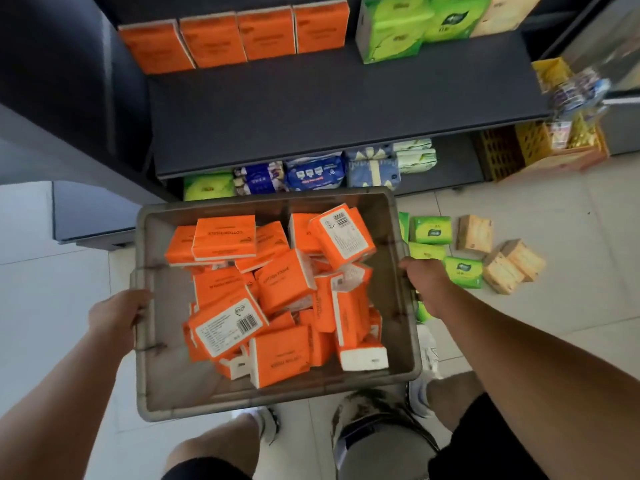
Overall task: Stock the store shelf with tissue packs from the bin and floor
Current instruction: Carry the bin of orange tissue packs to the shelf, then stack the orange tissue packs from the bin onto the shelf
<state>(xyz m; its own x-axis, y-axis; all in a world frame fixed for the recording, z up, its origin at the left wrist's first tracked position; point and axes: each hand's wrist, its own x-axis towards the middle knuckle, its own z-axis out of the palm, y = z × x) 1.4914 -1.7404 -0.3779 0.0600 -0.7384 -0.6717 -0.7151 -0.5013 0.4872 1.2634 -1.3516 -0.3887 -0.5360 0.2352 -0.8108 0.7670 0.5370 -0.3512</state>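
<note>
A grey plastic bin (394, 237) is held in front of me, over my knees, with several orange tissue packs (284, 278) piled loosely inside. My left hand (116, 317) grips the bin's left rim. My right hand (426, 275) grips its right rim. The dark shelf (329, 95) lies ahead, with a row of orange packs (235, 36) standing at its back left and green packs (394, 29) and a beige pack at its back right. On the floor to the right lie green packs (431, 230) and beige packs (502, 258).
The lower shelf holds blue, white and green packs (311, 174). A yellow crate (530, 143) with small goods stands at the right of the shelf unit. A round stool (377, 434) sits under me, between my legs. Pale floor tiles lie on both sides.
</note>
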